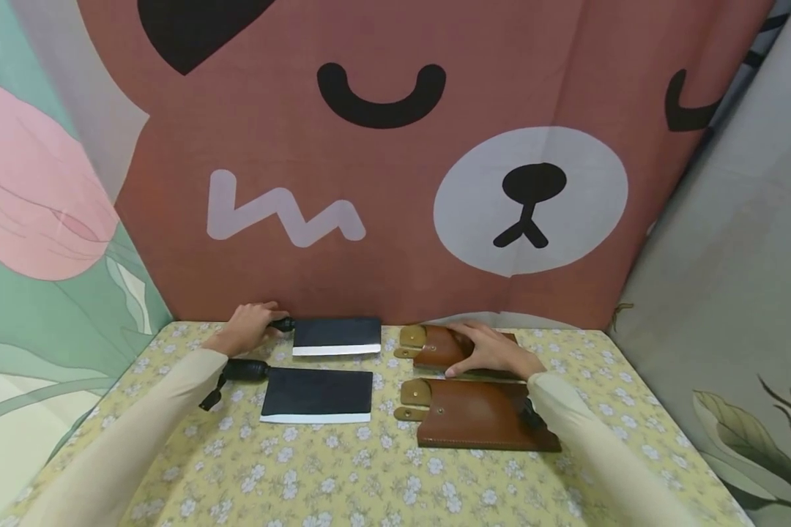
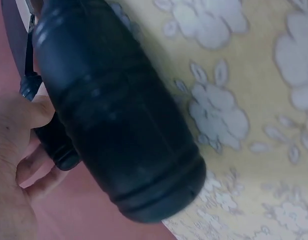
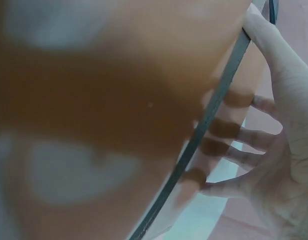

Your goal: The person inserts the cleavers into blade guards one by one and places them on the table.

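Note:
Two black cleavers with pale cutting edges lie flat on the left, handles pointing left. At the rear cleaver [image 1: 336,333], my left hand [image 1: 249,326] grips the handle [image 2: 58,145], thumb and fingers around it. Closer to me is the front cleaver [image 1: 316,395], whose thick ridged handle [image 2: 119,110] fills the middle of the left wrist view. Two brown leather sheaths with snap straps lie on the right. My right hand [image 1: 491,348] spans the rear sheath [image 1: 435,345], thumb on its near edge and fingers over the top. The front sheath [image 1: 481,421] lies below that wrist.
A yellow flowered cloth [image 1: 329,476] covers the table. Behind it hangs a reddish-brown curtain [image 1: 395,278] with a cartoon bear face, right at the table's back edge. Printed fabric [image 1: 732,256] hangs on the right, and more fabric [image 1: 39,315] on the left.

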A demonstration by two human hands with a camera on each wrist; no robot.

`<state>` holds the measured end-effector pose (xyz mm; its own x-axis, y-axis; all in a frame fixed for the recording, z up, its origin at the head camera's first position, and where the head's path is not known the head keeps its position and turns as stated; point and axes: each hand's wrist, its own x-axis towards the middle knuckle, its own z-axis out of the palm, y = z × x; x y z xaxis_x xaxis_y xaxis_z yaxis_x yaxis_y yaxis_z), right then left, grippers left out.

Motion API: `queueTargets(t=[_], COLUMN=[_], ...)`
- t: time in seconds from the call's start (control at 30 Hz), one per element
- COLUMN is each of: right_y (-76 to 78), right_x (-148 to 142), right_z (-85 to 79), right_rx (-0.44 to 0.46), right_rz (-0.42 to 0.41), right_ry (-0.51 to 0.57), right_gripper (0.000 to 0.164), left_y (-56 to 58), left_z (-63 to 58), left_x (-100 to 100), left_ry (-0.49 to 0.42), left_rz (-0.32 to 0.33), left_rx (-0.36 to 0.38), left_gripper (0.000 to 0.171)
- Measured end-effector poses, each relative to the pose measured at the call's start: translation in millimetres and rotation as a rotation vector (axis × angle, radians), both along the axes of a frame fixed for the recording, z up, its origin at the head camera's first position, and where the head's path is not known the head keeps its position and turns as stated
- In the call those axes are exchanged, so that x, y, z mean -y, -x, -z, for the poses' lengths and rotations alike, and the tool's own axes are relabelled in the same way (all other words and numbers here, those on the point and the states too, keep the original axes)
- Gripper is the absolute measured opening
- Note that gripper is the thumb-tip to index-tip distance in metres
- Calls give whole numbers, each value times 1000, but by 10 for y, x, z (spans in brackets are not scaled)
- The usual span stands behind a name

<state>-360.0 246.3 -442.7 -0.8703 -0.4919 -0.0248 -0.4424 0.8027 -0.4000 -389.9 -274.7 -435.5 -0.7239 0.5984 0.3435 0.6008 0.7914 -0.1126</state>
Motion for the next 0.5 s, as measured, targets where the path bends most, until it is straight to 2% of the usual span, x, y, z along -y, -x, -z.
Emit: queueTargets(t=[0.3,0.5], right_y=[2,-7], right_x=[9,30], right_z=[-44,17], right_rx=[8,49], right_rz=[-14,-5], right_ry=[23,10], right_gripper=[110,118], left_y=[18,-17], left_z=[-44,-37], left_x=[-150,-240], left_ry=[-15,-22], left_rz=[28,22], left_rx=[-20,-2], left_gripper=[38,38])
